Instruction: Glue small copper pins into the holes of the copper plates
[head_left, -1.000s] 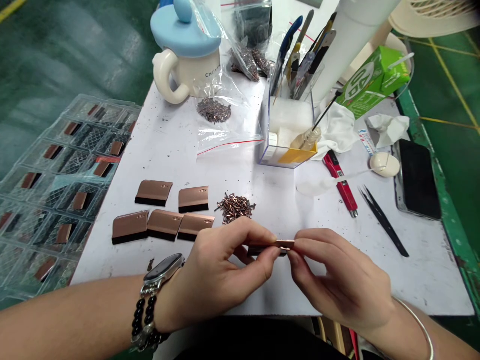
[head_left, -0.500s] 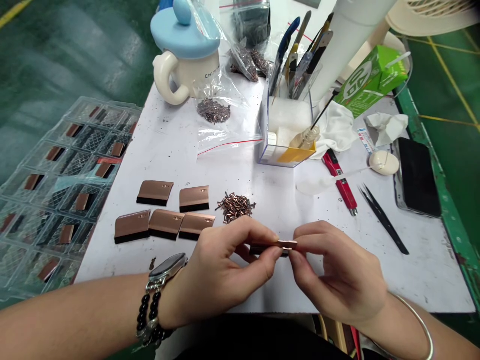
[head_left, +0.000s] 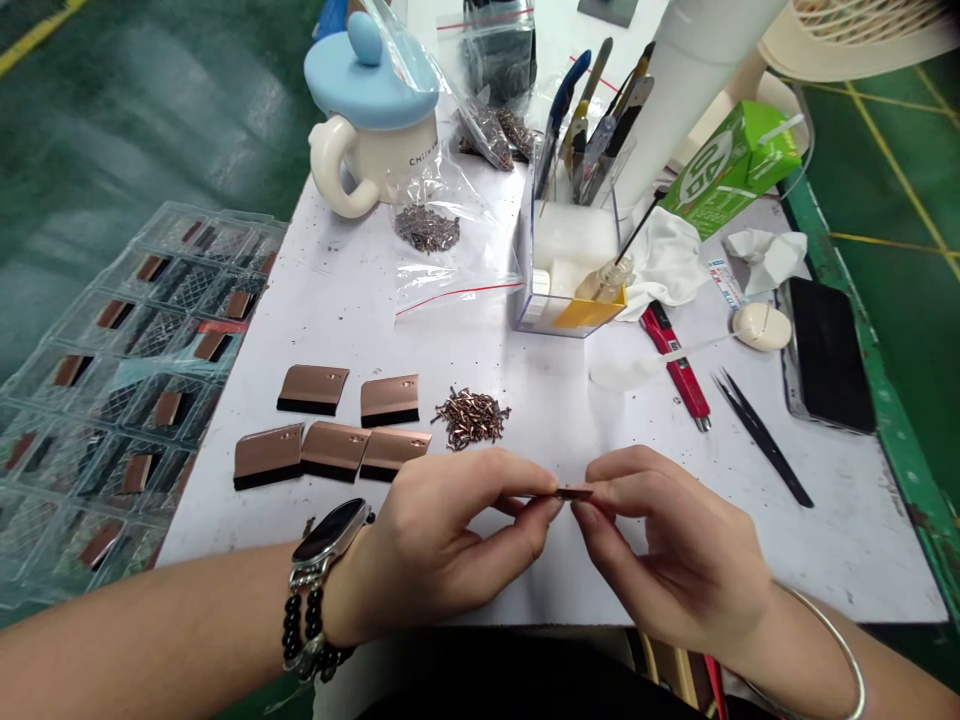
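Copper strip (head_left: 574, 493), pinched betw. L hand (head_left: 450, 535), R hand (head_left: 675, 550)

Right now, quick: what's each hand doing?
Left hand: closed, pinching a thin copper-coloured strip.
Right hand: closed, pinching the same strip.

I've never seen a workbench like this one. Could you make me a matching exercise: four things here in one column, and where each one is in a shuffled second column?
Things:
1. Clear plastic tray
2. Black tweezers
3. Small copper piece
4. Blue-lidded mug

Places:
A. Pinched between the left hand and right hand
B. Left of the white tabletop
C. Far end of the white tabletop
D. Beside the phone

Pairs: 1-B, 2-D, 3-A, 4-C
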